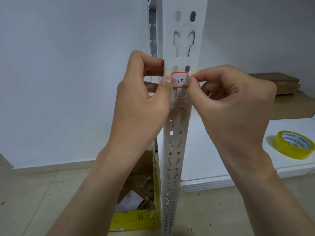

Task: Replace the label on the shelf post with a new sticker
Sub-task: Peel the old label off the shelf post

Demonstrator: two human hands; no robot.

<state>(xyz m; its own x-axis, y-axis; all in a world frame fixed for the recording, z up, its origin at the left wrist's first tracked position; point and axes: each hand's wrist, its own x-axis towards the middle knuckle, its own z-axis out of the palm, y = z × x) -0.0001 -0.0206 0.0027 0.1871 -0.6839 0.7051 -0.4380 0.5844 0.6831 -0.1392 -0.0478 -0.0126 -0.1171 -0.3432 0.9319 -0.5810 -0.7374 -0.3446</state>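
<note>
Roll of yellowish clear tape (294, 144) lies flat on the white shelf board (221, 160), right side. Brown cardboard boxes (283, 87) stacked further back on the same board. On the tiled floor (34, 193), left of centre, an open yellow-edged carton (136, 220) holding paper scraps and straw-like debris. Plain white wall (68, 82) behind.

Both hands pinch a red-edged sticker (181, 80) against the white post (177, 142), left hand (143, 99) at its left end, right hand (233, 106) at its right. A tape roll (294, 144) lies on the shelf (221, 159); a box (136, 201) sits on the floor.
</note>
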